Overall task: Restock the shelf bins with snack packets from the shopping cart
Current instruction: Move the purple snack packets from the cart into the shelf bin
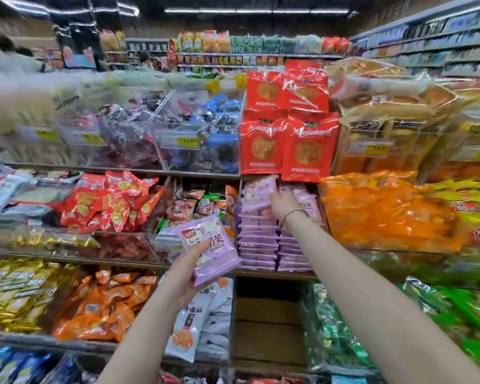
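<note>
Head view, the only one supplied. I am taking the lilac stack, which fills its shelf bin, as my landmark.

My left hand is gripping a lilac packet just in front of the stack and to its left, with the thumb lying across the printed face and the fingers curling underneath. My right hand is reaching to the top of the stack and closing on the right edge of a second packet, which is sitting tilted on the uppermost layer.

Red bags are standing directly above the stack, and orange packets are lying to its right. The cart is not showing.

Handling assessment: I am judging these packets to be light, soft film pouches with a glossy and probably slippery skin (the contents are unreadable, possibly crushable). I am recommending a flat hold across both faces or a pinch on the sealed edge, without squeezing the middle.
</note>
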